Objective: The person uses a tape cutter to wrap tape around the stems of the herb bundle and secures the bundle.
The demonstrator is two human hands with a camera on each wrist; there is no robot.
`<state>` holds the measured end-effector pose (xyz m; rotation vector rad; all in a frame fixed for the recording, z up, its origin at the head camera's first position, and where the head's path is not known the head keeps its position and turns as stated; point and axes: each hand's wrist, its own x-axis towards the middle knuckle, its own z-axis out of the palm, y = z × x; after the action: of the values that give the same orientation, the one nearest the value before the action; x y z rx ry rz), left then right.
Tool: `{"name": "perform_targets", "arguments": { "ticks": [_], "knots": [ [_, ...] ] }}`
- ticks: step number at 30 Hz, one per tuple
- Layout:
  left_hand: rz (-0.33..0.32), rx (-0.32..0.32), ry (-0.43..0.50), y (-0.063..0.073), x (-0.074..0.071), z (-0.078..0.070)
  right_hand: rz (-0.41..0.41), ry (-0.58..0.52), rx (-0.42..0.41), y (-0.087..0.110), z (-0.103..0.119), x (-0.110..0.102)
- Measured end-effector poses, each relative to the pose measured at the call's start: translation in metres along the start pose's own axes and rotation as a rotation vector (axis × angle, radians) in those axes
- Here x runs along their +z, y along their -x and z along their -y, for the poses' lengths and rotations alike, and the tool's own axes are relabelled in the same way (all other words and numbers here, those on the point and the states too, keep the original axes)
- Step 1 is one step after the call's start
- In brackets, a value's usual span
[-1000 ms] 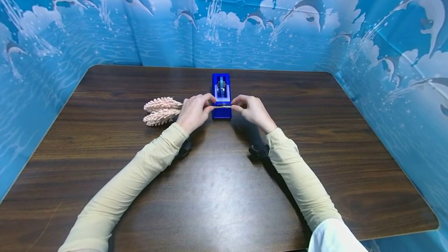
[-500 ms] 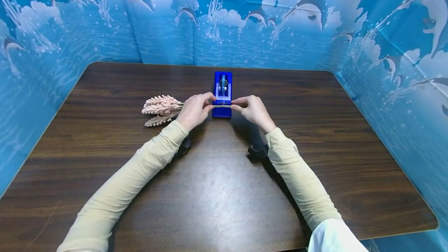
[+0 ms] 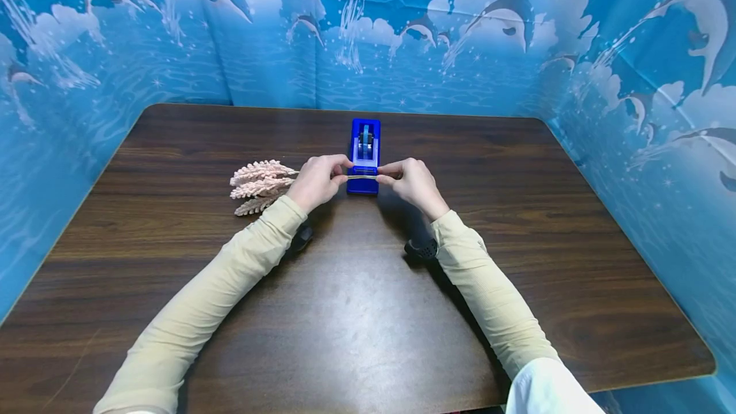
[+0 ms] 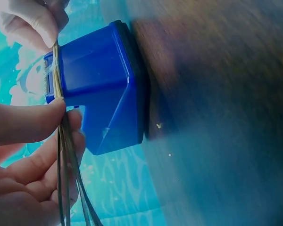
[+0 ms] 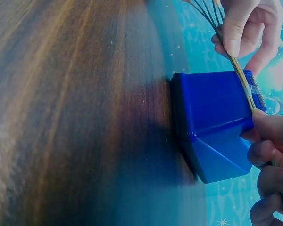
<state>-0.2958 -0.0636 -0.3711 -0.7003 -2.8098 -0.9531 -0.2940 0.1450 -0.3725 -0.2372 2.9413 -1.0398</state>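
A bundle of thin stems (image 4: 59, 75) with pale pink artificial flower heads (image 3: 261, 187) spans both hands across the front of a blue tape dispenser (image 3: 363, 188). My left hand (image 3: 315, 184) pinches the stems on the flower side, between thumb and fingers. Near the other end, my right hand (image 3: 413, 183) pinches them with thumb and fingertips. Clear tape (image 5: 253, 89) shows at the stems by the dispenser's toothed cutting edge (image 5: 258, 92). A tape roll (image 3: 365, 139) sits inside the dispenser. In the right wrist view, the stems spread apart beyond my left hand (image 5: 247, 30).
The dispenser stands on a dark wood-grain table (image 3: 345, 312), toward its far side. A blue dolphin-print cloth (image 3: 276, 69) hangs behind the table and along its sides. Dark wrist devices (image 3: 421, 248) sit under both forearms.
The flower heads have turned and fanned out, so three show where two did earlier. Both hands keep their pinch on the stems at the dispenser's front.
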Motion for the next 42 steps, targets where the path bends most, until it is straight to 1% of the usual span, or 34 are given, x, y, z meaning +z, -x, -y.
{"name": "perform_targets", "arguments": {
  "ticks": [7, 10, 13, 18, 20, 22, 24, 26, 29, 30, 32, 34, 38, 42],
  "knots": [
    [0.026, -0.017, -0.022, 0.002, 0.001, 0.006, 0.003, 0.036, -0.018, 0.0, 0.0, 0.008],
    [0.045, -0.036, -0.027, 0.003, 0.002, 0.01, 0.02, 0.05, -0.025, -0.001, 0.0, 0.01],
    [0.06, -0.041, -0.024, 0.003, 0.002, 0.012, 0.047, 0.047, -0.032, -0.002, 0.0, 0.009],
    [0.094, -0.078, 0.005, 0.001, -0.006, 0.009, 0.123, 0.034, -0.09, -0.004, 0.001, 0.0],
    [0.096, -0.09, 0.017, 0.001, -0.013, 0.005, 0.128, 0.028, -0.136, -0.004, 0.002, -0.005],
    [0.1, -0.091, 0.027, 0.001, -0.02, 0.001, 0.092, 0.037, -0.201, -0.002, 0.004, -0.011],
    [0.108, -0.087, 0.038, 0.001, -0.026, -0.003, 0.027, 0.054, -0.299, -0.001, 0.007, -0.015],
    [0.122, -0.083, 0.047, 0.001, -0.03, -0.007, -0.054, 0.104, -0.437, 0.001, 0.01, -0.016],
    [0.144, -0.07, 0.047, 0.001, -0.033, -0.011, -0.162, 0.172, -0.67, 0.004, 0.014, -0.015],
    [0.15, -0.064, 0.044, 0.001, -0.033, -0.012, -0.193, 0.188, -0.732, 0.005, 0.015, -0.014],
    [0.158, -0.055, 0.039, 0.002, -0.034, -0.013, -0.241, 0.208, -0.814, 0.007, 0.016, -0.012],
    [0.165, -0.053, 0.036, 0.002, -0.035, -0.015, -0.268, 0.21, -0.839, 0.008, 0.016, -0.01],
    [0.174, -0.055, 0.031, 0.002, -0.037, -0.017, -0.285, 0.206, -0.83, 0.007, 0.014, -0.007],
    [0.177, -0.018, 0.003, 0.002, -0.039, -0.017, -0.271, 0.2, -0.815, 0.007, 0.015, -0.005]
  ]
}}
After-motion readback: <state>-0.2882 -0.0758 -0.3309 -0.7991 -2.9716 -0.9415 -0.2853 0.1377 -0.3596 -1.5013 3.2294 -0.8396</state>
